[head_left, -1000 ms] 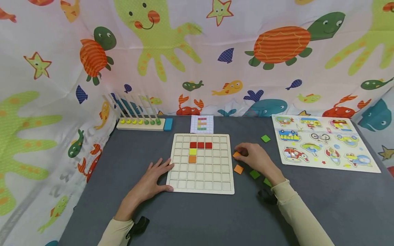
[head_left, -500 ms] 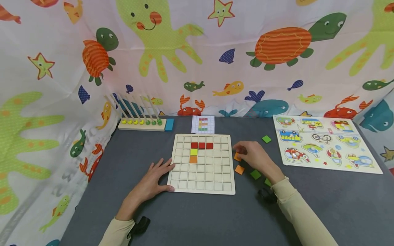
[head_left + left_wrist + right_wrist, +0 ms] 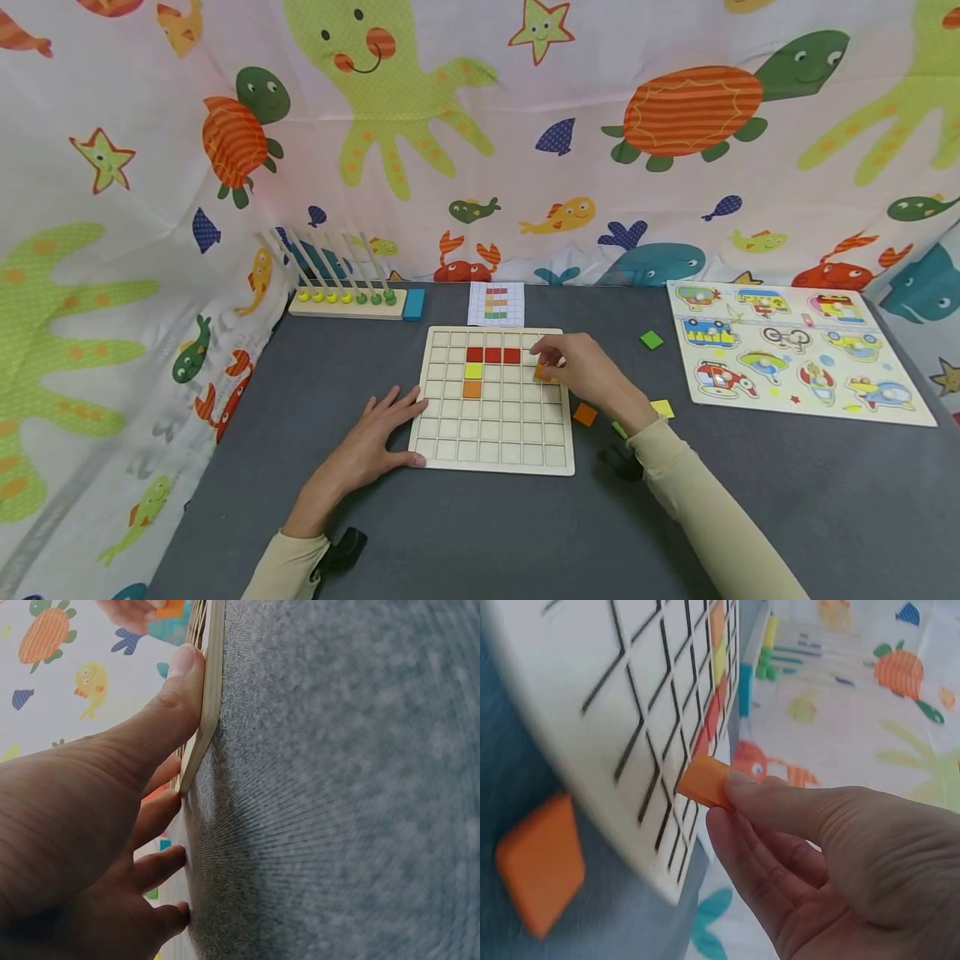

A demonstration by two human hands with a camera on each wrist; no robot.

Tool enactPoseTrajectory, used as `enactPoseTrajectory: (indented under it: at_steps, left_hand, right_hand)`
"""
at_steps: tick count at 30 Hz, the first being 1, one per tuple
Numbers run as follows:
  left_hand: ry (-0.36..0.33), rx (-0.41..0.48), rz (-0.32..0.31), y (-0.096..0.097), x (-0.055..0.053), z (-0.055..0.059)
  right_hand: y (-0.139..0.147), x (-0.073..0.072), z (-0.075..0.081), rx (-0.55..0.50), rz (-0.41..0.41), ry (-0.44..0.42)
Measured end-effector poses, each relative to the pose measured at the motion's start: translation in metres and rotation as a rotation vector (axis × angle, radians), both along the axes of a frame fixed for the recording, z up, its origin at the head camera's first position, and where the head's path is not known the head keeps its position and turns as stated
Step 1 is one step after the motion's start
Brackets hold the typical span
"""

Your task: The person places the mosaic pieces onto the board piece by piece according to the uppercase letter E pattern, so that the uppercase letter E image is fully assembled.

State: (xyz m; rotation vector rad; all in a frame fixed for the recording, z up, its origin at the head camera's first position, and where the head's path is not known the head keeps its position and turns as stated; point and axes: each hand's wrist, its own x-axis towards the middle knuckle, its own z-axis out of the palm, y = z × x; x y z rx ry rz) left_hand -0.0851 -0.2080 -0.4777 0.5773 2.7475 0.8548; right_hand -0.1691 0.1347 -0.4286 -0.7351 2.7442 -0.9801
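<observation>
A pale wooden grid board (image 3: pixel 491 429) lies on the grey table. Three red tiles (image 3: pixel 492 356) sit in a row on it, with a yellow tile (image 3: pixel 474 371) and an orange tile (image 3: pixel 472 389) below the leftmost one. My left hand (image 3: pixel 375 437) rests at the board's left edge, fingers spread, thumb on the rim. Over the board's right side, my right hand (image 3: pixel 588 371) pinches another orange tile (image 3: pixel 705 781) between thumb and fingers, held above the cells in the right wrist view. One loose orange tile (image 3: pixel 585 414) lies just right of the board.
Right of the board lie a green tile (image 3: pixel 651 340) and a yellow tile (image 3: pixel 662 408); another green one is partly behind the right wrist. A small pattern card (image 3: pixel 497 304) stands behind the board. A peg counter (image 3: pixel 348 304) is back left, a vehicle puzzle (image 3: pixel 795 354) right.
My right hand has lifted an orange tile from the table beside the board and carried it left over the board. A yellow tile has come into view. The left hand stays put.
</observation>
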Motion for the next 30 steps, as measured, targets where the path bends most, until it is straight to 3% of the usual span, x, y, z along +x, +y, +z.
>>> enactPoseTrajectory:
  at_steps: [15, 23, 30]
  left_hand:
    - [0.0, 0.003, -0.002, 0.001, -0.001, 0.001]
    - [-0.008, 0.007, 0.004, 0.001, 0.0, 0.0]
    - [-0.01, 0.007, 0.002, 0.002, 0.0, 0.001]
  right_hand:
    - [-0.052, -0.001, -0.01, -0.083, 0.17, -0.024]
    - [-0.066, -0.001, -0.019, -0.046, 0.129, -0.038]
    - [-0.067, 0.002, -0.027, 0.0, 0.134, 0.034]
